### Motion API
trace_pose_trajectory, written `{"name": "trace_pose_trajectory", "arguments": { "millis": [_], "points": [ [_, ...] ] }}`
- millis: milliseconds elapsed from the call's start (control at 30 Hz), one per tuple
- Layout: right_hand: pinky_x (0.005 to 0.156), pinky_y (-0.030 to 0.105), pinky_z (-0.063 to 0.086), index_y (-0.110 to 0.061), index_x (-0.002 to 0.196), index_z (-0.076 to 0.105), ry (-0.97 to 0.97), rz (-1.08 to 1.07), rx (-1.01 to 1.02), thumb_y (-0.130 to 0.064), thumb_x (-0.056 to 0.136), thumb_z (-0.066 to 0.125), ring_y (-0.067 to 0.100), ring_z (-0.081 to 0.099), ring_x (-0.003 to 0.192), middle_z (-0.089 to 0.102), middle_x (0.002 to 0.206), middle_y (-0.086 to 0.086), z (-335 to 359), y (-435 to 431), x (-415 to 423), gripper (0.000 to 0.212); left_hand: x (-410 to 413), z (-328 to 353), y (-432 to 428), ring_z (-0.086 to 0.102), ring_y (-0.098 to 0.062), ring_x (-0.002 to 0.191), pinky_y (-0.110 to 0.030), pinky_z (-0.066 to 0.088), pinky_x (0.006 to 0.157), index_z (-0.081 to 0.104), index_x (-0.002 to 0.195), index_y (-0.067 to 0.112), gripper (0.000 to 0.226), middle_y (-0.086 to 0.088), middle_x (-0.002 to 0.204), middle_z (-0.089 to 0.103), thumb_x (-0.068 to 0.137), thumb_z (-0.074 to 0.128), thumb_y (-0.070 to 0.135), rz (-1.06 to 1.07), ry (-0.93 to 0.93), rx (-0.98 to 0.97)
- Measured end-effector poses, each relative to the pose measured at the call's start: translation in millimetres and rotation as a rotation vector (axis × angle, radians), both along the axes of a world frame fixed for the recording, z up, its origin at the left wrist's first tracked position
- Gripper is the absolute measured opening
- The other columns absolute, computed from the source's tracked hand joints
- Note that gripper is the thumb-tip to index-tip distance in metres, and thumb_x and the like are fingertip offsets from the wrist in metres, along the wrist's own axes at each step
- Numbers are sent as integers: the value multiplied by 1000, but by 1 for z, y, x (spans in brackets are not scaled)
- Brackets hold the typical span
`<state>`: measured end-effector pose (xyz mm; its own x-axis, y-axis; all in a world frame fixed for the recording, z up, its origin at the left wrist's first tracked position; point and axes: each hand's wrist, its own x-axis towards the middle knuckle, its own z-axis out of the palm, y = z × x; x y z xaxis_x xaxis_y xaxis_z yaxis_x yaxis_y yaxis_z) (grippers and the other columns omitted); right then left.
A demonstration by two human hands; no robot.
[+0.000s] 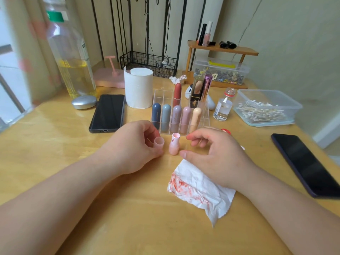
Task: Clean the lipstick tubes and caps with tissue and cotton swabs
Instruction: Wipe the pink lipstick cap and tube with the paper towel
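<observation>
A pale pink lipstick tube [174,146] stands upright and uncapped on the wooden table [73,155], its white top smeared with red. My left hand [134,144] holds its pink cap [159,142], open end up, just left of the tube. My right hand [215,153] hovers just right of the tube with relaxed fingers, holding nothing. A white tissue [200,192] stained red lies under my right wrist. Behind the tube, a clear organizer [161,94] holds several capped lipsticks.
A roll of tissue [138,88] stands behind the organizer. A plastic box of cotton swabs [265,109] and a small glass bottle [223,107] sit at the right. Phones lie at the left [108,113] and right [309,164]. A large bottle [70,57] is far left.
</observation>
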<state>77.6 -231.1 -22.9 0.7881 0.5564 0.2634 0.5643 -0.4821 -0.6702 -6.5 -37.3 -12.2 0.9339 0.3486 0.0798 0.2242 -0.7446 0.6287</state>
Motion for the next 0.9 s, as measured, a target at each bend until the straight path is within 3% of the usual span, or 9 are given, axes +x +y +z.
{"name": "trace_pose_trajectory", "arguments": {
  "millis": [200, 400, 533, 633, 833, 900],
  "points": [
    [78, 17, 40, -27, 95, 72, -104, -21, -6, -54, 72, 71, 5, 51, 87, 59, 83, -11, -10, 15, 0, 36, -1, 2, 2, 62, -3, 71, -16, 42, 59, 64, 91, 33, 22, 14, 79, 67, 78, 82, 34, -27, 27, 3],
    [79, 19, 41, -31, 96, 73, -141, 28, -62, -49, 73, 75, 7, 49, 88, 57, 83, -13, -13, 16, 6, 29, -1, 1, 2, 63, -2, 75, -20, 50, 68, 64, 98, 33, 33, 15, 83, 68, 73, 86, 32, -22, 30, 10],
    [78, 19, 39, -33, 81, 71, -121, 51, -75, -49, 78, 72, 9, 49, 89, 54, 80, -14, -15, 18, 7, 17, -1, 3, 0, 62, 1, 75, -14, 47, 65, 63, 106, 34, 42, 17, 85, 66, 72, 87, 33, -19, 41, 30],
    [75, 20, 39, -30, 72, 69, -109, 34, -46, -49, 83, 68, 11, 51, 86, 54, 76, -11, -18, 20, 8, 22, -2, 5, -1, 62, 1, 75, -14, 47, 66, 63, 108, 35, 45, 16, 86, 66, 70, 88, 33, -16, 55, 35],
    [66, 19, 43, -18, 73, 71, 12, 46, 161, -28, 80, 79, 7, 52, 70, 64, 77, -1, 1, 12, 5, 14, -6, 9, -3, 63, -2, 77, -20, 49, 69, 58, 114, 36, 56, 15, 91, 65, 68, 90, 35, -19, 45, 23],
    [65, 16, 40, -18, 73, 69, 23, 54, 240, -20, 80, 80, 4, 48, 66, 63, 71, -7, 8, 6, 5, 13, -8, 10, -3, 63, -2, 83, -23, 51, 74, 56, 117, 36, 57, 16, 95, 64, 70, 88, 39, -23, 14, 30]
  ]
}}
